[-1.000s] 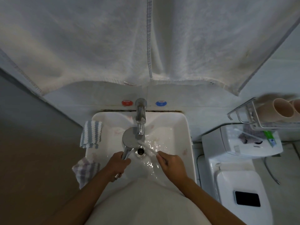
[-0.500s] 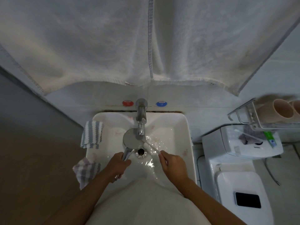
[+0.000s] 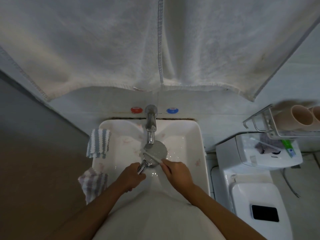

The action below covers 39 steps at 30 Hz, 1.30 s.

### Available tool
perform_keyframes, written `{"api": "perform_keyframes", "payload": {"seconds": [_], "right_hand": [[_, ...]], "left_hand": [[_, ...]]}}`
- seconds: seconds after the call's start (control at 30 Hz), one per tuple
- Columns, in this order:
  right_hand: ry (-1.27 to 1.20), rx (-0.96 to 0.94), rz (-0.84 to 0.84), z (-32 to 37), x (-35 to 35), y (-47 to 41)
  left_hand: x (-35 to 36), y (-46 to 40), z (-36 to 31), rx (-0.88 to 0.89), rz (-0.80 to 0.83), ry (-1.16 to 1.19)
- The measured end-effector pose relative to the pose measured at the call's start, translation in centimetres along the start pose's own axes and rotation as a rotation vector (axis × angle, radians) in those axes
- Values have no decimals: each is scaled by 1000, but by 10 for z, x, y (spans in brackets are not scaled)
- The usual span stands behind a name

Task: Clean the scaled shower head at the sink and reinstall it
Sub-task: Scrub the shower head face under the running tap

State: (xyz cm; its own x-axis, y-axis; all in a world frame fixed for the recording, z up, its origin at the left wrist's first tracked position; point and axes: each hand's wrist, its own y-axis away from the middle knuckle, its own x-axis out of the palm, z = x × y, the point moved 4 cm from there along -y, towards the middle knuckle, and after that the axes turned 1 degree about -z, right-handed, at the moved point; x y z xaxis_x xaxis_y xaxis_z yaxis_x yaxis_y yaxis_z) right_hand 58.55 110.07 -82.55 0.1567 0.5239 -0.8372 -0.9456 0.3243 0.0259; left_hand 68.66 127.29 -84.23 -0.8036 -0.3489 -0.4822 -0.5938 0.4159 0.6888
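A chrome shower head point(image 3: 156, 149) lies face up over the white sink point(image 3: 199, 153), just under the tap spout point(image 3: 151, 129). My left hand point(image 3: 132, 177) grips its shiny handle from below. My right hand point(image 3: 176, 172) holds a white toothbrush point(image 3: 153, 158), whose bristle end lies across the lower left part of the round face. Water glistens in the basin around the head.
Two striped cloths hang on the sink's left rim, a blue one point(image 3: 98, 144) and a purple one point(image 3: 92, 182). Large towels point(image 3: 155, 45) hang overhead. A white toilet point(image 3: 251, 187) stands to the right, and a wire rack with cups point(image 3: 297, 116) is above it.
The shower head has shifted right and now sits centred under the spout. The toothbrush has swung from beside the drain onto the head's face.
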Motion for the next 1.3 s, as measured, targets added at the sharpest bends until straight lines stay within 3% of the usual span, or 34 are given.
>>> {"api": "perform_keyframes", "payload": {"seconds": [0.23, 0.37, 0.5, 0.63, 1.07, 1.2, 1.3], "right_hand": [[43, 111, -135, -19, -11, 5], [21, 25, -43, -9, -9, 14], [27, 95, -138, -20, -12, 12], [17, 27, -71, -16, -11, 18], [-33, 95, -111, -30, -13, 24], [-26, 314, -206, -52, -15, 27], [100, 498, -31, -68, 2, 27]], "left_hand": [[-3, -7, 4, -36, -14, 101], [-4, -7, 7, -45, -6, 157], [-4, -8, 10, -55, -6, 178], [-5, -9, 13, -62, -8, 195], [-10, -8, 19, -115, -51, 246], [-12, -6, 16, -92, -74, 243], [-15, -4, 16, -84, -91, 246]]}}
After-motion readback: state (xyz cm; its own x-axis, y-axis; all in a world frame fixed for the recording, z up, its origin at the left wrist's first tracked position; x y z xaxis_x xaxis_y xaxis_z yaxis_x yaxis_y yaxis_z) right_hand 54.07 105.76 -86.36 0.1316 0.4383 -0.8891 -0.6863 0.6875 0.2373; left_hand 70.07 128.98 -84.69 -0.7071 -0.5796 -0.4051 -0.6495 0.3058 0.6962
